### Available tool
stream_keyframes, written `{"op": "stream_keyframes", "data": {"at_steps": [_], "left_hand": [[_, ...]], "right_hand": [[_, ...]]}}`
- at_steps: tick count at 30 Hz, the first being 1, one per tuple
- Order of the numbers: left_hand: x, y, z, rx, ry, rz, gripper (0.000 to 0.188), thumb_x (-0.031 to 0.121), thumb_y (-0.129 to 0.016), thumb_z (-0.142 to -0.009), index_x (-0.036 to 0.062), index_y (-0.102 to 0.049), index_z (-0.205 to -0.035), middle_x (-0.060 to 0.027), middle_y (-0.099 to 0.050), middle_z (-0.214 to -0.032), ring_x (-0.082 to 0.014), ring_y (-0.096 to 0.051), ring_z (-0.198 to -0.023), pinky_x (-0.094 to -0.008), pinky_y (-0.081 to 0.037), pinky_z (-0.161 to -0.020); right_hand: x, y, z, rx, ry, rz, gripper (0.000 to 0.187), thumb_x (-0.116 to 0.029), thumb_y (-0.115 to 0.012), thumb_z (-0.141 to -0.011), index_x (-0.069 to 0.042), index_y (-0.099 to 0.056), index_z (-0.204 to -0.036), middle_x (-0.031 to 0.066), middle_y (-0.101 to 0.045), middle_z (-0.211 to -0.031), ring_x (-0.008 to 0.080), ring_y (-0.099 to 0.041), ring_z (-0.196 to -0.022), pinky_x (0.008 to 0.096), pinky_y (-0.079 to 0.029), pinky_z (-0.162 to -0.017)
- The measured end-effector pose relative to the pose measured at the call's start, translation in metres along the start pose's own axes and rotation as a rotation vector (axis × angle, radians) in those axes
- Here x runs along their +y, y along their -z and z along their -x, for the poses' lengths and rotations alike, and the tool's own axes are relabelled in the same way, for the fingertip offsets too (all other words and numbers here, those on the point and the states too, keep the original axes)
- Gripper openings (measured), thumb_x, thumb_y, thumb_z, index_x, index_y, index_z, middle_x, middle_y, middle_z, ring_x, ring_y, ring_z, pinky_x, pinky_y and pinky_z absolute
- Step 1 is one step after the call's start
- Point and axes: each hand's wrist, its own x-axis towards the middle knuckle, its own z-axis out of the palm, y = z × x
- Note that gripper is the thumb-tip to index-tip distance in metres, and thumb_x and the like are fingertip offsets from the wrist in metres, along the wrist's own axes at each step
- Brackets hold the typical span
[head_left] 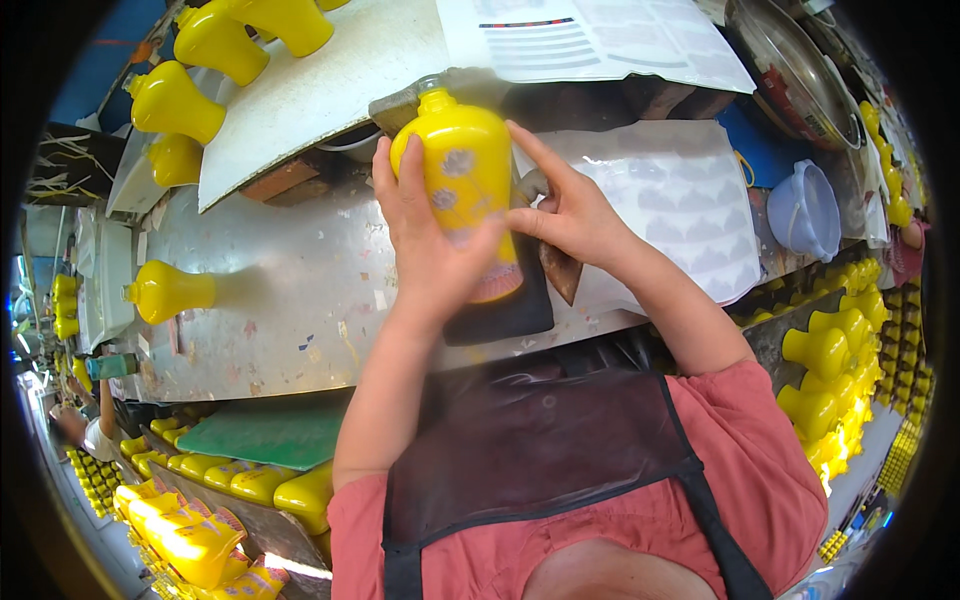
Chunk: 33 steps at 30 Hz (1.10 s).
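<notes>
A glossy yellow bottle (465, 135) with a narrow clear neck lies on its side on a dark pad (500, 322), its neck pointing away from me. Grey flower decals and a pink patterned band are on its face. My left hand (425, 225) is closed over its left side, thumb across the front. From the right, my right hand (580, 215) grips it, with the index finger at the shoulder and the thumb on the side. A brown pointed flat piece (562, 272) sits just below the right hand; whether the curled fingers hold it is hidden.
White decal sheets (660, 200) cover the metal table (300, 270) to the right. Another yellow bottle (170, 292) lies at left; several more rest on a white board (330, 90) at far left. A pale blue bucket (803, 210) and metal basin (790, 70) stand at right.
</notes>
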Motion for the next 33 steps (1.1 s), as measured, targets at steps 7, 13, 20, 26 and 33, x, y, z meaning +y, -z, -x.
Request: {"op": "stream_keyframes", "data": {"at_steps": [7, 13, 20, 26, 33], "left_hand": [[-0.015, 0.003, 0.001, -0.047, -0.015, -0.001, 0.097, 0.029, -0.068, -0.092, 0.0071, -0.008, -0.165, -0.022, -0.01, -0.168, -0.038, -0.014, -0.156, -0.0466, -0.014, -0.126], [-0.012, 0.001, 0.003, -0.038, 0.018, -0.021, 0.101, 0.032, -0.07, -0.09, 0.0036, -0.007, -0.164, -0.0232, -0.015, -0.165, -0.0385, -0.018, -0.154, -0.0464, -0.017, -0.125], [-0.002, 0.002, -0.002, -0.021, 0.053, -0.028, 0.113, 0.03, -0.079, -0.079, 0.0011, -0.007, -0.162, -0.0273, -0.021, -0.16, -0.042, -0.025, -0.149, -0.0496, -0.022, -0.123], [0.0, 0.004, 0.0, -0.045, 0.084, -0.042, 0.117, 0.027, -0.082, -0.078, -0.001, -0.004, -0.161, -0.0317, -0.014, -0.163, -0.0482, -0.019, -0.152, -0.0527, -0.02, -0.124], [0.004, 0.001, 0.003, 0.01, 0.136, -0.05, 0.117, 0.026, -0.084, -0.078, -0.0017, -0.005, -0.16, -0.0318, -0.018, -0.162, -0.047, -0.022, -0.151, -0.0522, -0.022, -0.124]], "right_hand": [[0.01, -0.014, 0.0, 0.064, 0.044, -0.002, 0.09, -0.026, -0.078, -0.085, -0.016, -0.032, -0.162, 0.0179, -0.071, -0.115, 0.0188, -0.068, -0.084, 0.0328, -0.055, -0.079], [0.002, 0.011, -0.003, 0.055, -0.136, -0.167, 0.056, -0.019, -0.066, -0.096, -0.004, -0.051, -0.147, 0.0042, -0.066, -0.086, 0.0046, -0.055, -0.063, 0.0213, -0.045, -0.057], [-0.039, -0.007, -0.004, 0.188, 0.573, 0.292, 0.034, -0.002, -0.075, -0.087, -0.003, -0.064, -0.118, 0.0067, -0.068, -0.101, 0.0165, -0.068, -0.089, 0.0327, -0.056, -0.077], [-0.07, -0.01, -0.03, 0.452, 0.816, 0.722, 0.039, -0.003, -0.077, -0.082, -0.009, -0.065, -0.119, 0.0103, -0.069, -0.092, 0.0298, -0.068, -0.076, 0.0376, -0.056, -0.066], [-0.091, -0.013, -0.029, 0.293, 0.873, 0.947, 0.035, -0.008, -0.078, -0.08, -0.009, -0.068, -0.114, 0.0086, -0.064, -0.079, 0.0253, -0.065, -0.067, 0.0364, -0.053, -0.059]]}}
